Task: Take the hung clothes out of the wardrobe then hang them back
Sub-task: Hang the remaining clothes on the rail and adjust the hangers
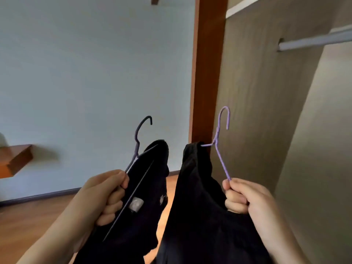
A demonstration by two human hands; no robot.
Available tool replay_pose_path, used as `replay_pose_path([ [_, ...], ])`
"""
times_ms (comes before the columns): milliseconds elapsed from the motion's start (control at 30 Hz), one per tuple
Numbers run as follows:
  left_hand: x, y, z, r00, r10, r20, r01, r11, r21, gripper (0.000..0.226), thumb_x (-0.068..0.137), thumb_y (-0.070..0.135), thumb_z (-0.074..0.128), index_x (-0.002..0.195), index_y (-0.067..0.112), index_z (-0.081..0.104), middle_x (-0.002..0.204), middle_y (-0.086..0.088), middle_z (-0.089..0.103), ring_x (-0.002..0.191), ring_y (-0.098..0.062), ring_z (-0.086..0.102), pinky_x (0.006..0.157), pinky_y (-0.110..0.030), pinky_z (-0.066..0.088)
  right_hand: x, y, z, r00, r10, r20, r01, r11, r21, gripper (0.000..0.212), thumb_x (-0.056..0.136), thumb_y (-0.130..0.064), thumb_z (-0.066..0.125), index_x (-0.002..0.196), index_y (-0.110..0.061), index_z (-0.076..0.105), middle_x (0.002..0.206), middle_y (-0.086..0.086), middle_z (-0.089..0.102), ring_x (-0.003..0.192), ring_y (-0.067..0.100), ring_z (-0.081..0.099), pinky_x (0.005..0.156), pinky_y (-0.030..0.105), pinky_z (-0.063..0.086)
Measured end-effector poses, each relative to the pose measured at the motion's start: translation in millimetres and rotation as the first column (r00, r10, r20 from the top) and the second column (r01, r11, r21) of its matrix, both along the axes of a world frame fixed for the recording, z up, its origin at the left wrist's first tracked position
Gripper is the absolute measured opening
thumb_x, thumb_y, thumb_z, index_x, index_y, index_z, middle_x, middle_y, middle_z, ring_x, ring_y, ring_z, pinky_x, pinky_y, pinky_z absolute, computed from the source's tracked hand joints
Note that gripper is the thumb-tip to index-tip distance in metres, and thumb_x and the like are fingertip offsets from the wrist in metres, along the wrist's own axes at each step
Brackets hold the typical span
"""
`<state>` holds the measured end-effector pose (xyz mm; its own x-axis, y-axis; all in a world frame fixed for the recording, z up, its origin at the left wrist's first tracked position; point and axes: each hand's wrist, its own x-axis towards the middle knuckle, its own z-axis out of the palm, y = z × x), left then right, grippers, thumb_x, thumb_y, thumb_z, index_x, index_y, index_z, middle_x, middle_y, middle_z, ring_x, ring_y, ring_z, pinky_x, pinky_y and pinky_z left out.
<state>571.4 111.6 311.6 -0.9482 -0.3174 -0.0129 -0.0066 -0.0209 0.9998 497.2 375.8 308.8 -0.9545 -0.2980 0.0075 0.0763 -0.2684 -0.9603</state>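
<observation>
My left hand (106, 195) grips the shoulder wire of a purple hanger (137, 147) that carries a dark garment (144, 187) with a small white label. My right hand (242, 197) pinches the wire of a second purple hanger (221, 147), which carries another dark garment (198, 206). Both hooks point up, side by side, below and left of the wardrobe rail (314, 40). The rail is bare, high at the upper right inside the open wardrobe (266, 111).
The wardrobe's brown wooden frame post (205, 73) stands just behind the right hanger. A pale wall fills the left side, with a wooden shelf (17, 161) sticking out at the far left. Wooden floor (38, 221) lies below.
</observation>
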Motion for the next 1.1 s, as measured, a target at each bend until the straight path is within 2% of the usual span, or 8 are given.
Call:
replay_pose_path([
  [167, -77.8, 42.8, 9.2, 0.97, -0.241, 0.036, 0.242, 0.969, -0.041, 0.024, 0.097, 0.016, 0.042, 0.074, 0.012, 0.047, 0.055, 0.002, 0.018, 0.045, -0.01, 0.011, 0.042, -0.01, 0.01, -30.9, 34.0, 6.6, 0.986, -0.164, 0.042, 0.165, 0.986, -0.023, 0.033, 0.097, 0.003, 0.031, 0.071, 0.003, 0.052, 0.039, -0.004, 0.023, 0.03, 0.004, 0.018, 0.03, 0.014, 0.021],
  [300, -145.1, 73.7, 13.8, 0.909, -0.411, 0.062, 0.411, 0.911, 0.019, 0.025, 0.098, 0.017, 0.042, 0.074, 0.012, 0.047, 0.051, 0.003, 0.021, 0.042, -0.009, 0.013, 0.04, -0.01, 0.01, -55.0, 58.7, 9.1, 0.944, -0.329, 0.022, 0.329, 0.943, -0.037, 0.029, 0.096, 0.004, 0.031, 0.074, 0.003, 0.051, 0.041, -0.003, 0.022, 0.031, 0.004, 0.017, 0.031, 0.012, 0.024],
  [400, -203.1, 94.7, 19.9, 0.845, -0.532, 0.042, 0.529, 0.846, 0.064, 0.024, 0.097, 0.016, 0.042, 0.074, 0.012, 0.047, 0.05, 0.003, 0.022, 0.041, -0.008, 0.013, 0.039, -0.007, 0.011, -81.3, 75.9, 18.2, 0.891, -0.453, 0.009, 0.452, 0.889, -0.069, 0.033, 0.095, 0.006, 0.03, 0.07, 0.004, 0.051, 0.038, -0.004, 0.022, 0.028, 0.003, 0.018, 0.03, 0.011, 0.023],
  [533, -279.8, 123.2, 34.0, 0.713, -0.701, 0.017, 0.693, 0.709, 0.127, 0.026, 0.097, 0.017, 0.041, 0.071, 0.014, 0.046, 0.055, 0.001, 0.018, 0.039, -0.007, 0.012, 0.039, -0.005, 0.012, -113.6, 89.4, 40.1, 0.775, -0.632, 0.023, 0.628, 0.765, -0.143, 0.038, 0.095, 0.008, 0.029, 0.064, 0.005, 0.051, 0.033, -0.004, 0.023, 0.024, 0.002, 0.018, 0.032, 0.005, 0.017],
  [733, -361.9, 192.3, 60.3, 0.501, -0.866, -0.015, 0.853, 0.49, 0.182, 0.029, 0.098, 0.013, 0.037, 0.07, 0.013, 0.043, 0.045, 0.007, 0.018, 0.03, -0.003, 0.013, 0.035, -0.001, 0.014, -138.5, 115.4, 72.2, 0.572, -0.811, 0.118, 0.811, 0.538, -0.231, 0.034, 0.095, 0.005, 0.031, 0.066, 0.002, 0.049, 0.031, -0.005, 0.027, 0.022, 0.002, 0.023, 0.03, 0.007, 0.014],
  [900, -390.2, 272.3, 88.9, 0.33, -0.944, 0.012, 0.92, 0.324, 0.219, 0.03, 0.097, 0.007, 0.033, 0.068, 0.013, 0.04, 0.038, 0.009, 0.021, 0.025, -0.002, 0.015, 0.028, -0.004, 0.01, -141.6, 147.7, 102.3, 0.349, -0.929, 0.123, 0.935, 0.336, -0.113, 0.033, 0.095, 0.004, 0.039, 0.064, 0.002, 0.051, 0.031, -0.004, 0.032, 0.02, 0.005, 0.028, 0.029, 0.01, 0.017],
  [1000, -394.6, 313.9, 101.7, 0.269, -0.963, -0.007, 0.933, 0.259, 0.25, 0.031, 0.098, 0.008, 0.033, 0.068, 0.013, 0.04, 0.037, 0.008, 0.023, 0.024, -0.003, 0.016, 0.027, -0.006, 0.009, -139.5, 169.2, 122.5, 0.224, -0.973, 0.051, 0.974, 0.225, 0.007, 0.033, 0.096, 0.001, 0.04, 0.065, -0.001, 0.052, 0.032, -0.003, 0.043, 0.024, 0.004, 0.039, 0.03, 0.012, 0.028],
  [1100, -395.7, 348.4, 113.2, 0.243, -0.97, -0.03, 0.94, 0.228, 0.252, 0.032, 0.098, 0.008, 0.033, 0.067, 0.012, 0.04, 0.035, 0.008, 0.025, 0.023, -0.003, 0.018, 0.026, -0.008, 0.01, -135.2, 187.5, 141.5, 0.151, -0.968, -0.198, 0.946, 0.084, 0.312, 0.025, 0.096, -0.006, 0.043, 0.083, -0.004, 0.064, 0.074, 0.002, 0.062, 0.06, 0.006, 0.054, 0.046, 0.006, 0.04],
])
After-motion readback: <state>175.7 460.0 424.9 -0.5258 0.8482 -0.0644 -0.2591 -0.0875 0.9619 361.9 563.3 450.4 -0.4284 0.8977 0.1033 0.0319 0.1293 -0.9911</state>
